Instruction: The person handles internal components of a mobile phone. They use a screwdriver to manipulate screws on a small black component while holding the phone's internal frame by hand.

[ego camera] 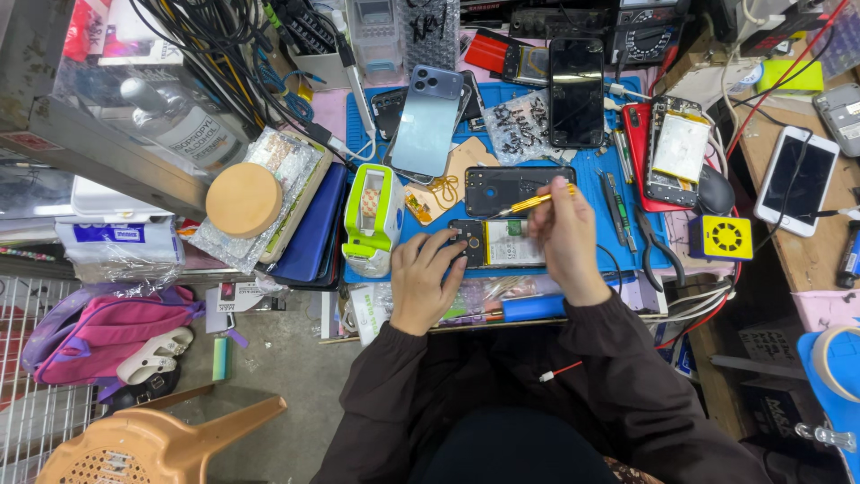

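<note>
Left hand (421, 278) fingers spread, pressing opened phone (495, 243) | right hand (564, 235) pinching yellow tool (536, 201), probably tweezers

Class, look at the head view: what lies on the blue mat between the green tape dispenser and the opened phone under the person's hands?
In the head view, only bare blue mat separates the green tape dispenser from the opened phone, which the left hand steadies.

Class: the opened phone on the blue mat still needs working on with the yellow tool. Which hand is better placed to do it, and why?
The right hand: it already grips the yellow tool over the opened phone. The left hand is pressing on the phone's end, steadying it.
</note>
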